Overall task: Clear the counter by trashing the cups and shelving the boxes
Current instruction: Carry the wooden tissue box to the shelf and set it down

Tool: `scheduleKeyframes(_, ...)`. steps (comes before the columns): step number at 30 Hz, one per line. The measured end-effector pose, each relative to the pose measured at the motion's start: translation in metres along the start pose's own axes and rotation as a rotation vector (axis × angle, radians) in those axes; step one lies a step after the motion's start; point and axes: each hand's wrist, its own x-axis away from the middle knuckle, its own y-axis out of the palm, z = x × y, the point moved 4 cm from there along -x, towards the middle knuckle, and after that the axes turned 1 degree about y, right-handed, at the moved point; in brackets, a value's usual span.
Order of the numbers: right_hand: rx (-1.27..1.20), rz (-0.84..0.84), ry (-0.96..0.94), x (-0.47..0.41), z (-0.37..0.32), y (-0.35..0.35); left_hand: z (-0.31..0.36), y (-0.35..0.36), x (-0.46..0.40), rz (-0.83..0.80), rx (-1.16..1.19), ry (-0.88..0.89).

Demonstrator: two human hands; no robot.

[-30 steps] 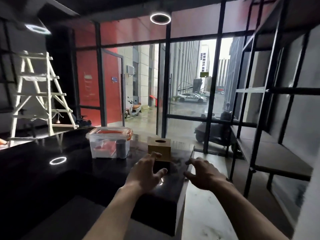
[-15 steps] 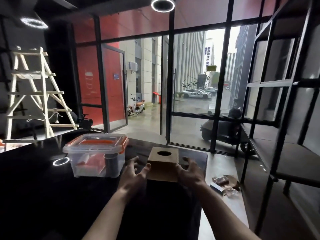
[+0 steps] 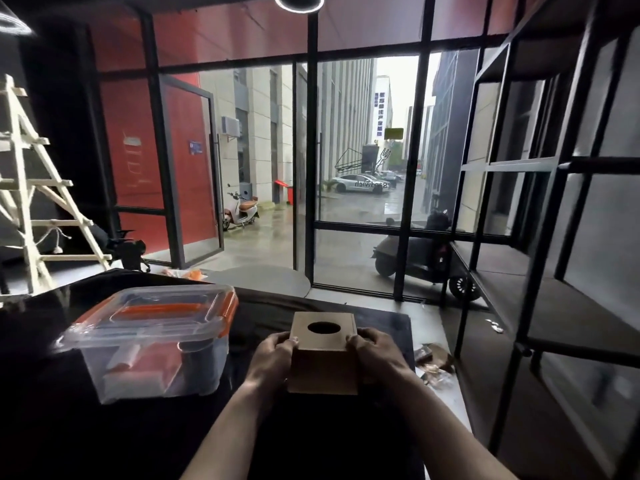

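A brown wooden box point(image 3: 322, 355) with a round hole in its top stands on the black counter point(image 3: 69, 427), near its right end. My left hand point(image 3: 273, 358) presses against the box's left side and my right hand point(image 3: 375, 356) against its right side, so both hands grip it. To the left of it sits a clear plastic box point(image 3: 152, 341) with an orange-trimmed lid; red and white items and a dark cylinder show through its walls. No cup is in view.
A tall black metal shelf unit point(image 3: 568, 327) runs along the right wall, its dark boards bare. Scraps of packaging point(image 3: 434, 363) lie on the floor between counter and shelf. A pale wooden ladder point(image 3: 38, 209) stands at the left. Glass doors and windows lie ahead.
Both hands have come forward from open and apart to closed around the wooden box's sides. The view has drawn closer to the counter's end.
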Motion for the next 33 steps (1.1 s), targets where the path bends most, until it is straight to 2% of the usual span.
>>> scheduleKeyframes(10, 0.030, 0.137, -0.064, 0.073, -0.045, -0.001, 0.024, -0.025, 0.034, -0.018, -0.039, 0.147)
scheduleKeyframes(16, -0.072, 0.240, -0.030, 0.109, -0.043, -0.018, 0.034, -0.015, 0.069, -0.085, -0.004, 0.186)
scheduleKeyframes(24, -0.157, 0.380, 0.011, 0.144, 0.011, -0.106, 0.037, 0.078, 0.099, -0.217, 0.015, 0.211)
scheduleKeyframes(33, -0.074, 0.493, 0.033, 0.186, 0.072, -0.251, 0.041, 0.241, 0.144, -0.371, -0.005, 0.216)
